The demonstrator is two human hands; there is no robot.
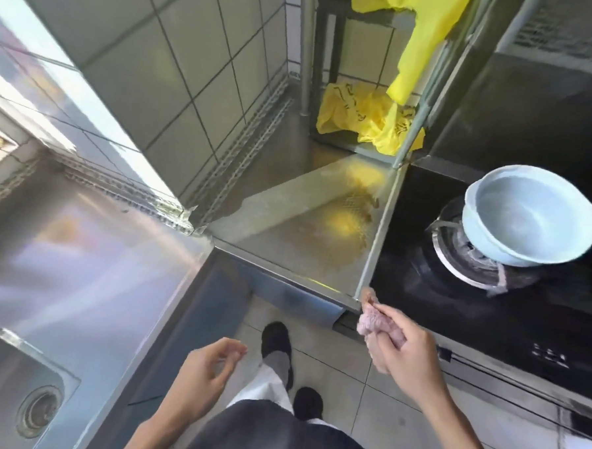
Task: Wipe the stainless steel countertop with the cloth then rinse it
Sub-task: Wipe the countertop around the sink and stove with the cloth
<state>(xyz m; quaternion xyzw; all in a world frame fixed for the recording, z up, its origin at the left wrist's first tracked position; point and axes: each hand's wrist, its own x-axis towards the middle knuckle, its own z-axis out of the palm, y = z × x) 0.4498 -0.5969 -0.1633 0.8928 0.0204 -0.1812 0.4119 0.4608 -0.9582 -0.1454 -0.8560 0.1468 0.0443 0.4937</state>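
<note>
Where the right hand [406, 350] curls, cloth [373, 322] fills its fingers [391, 313].

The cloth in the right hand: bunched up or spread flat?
Bunched up. The pink cloth is a crumpled wad that the right hand pinches in its fingers, off the countertop at its front corner.

The right hand [405, 346] reaches forward, its fingers curled around a bunched pink cloth [378, 323]. The left hand [208, 369] hangs lower, fingers loosely bent, holding nothing.
</note>
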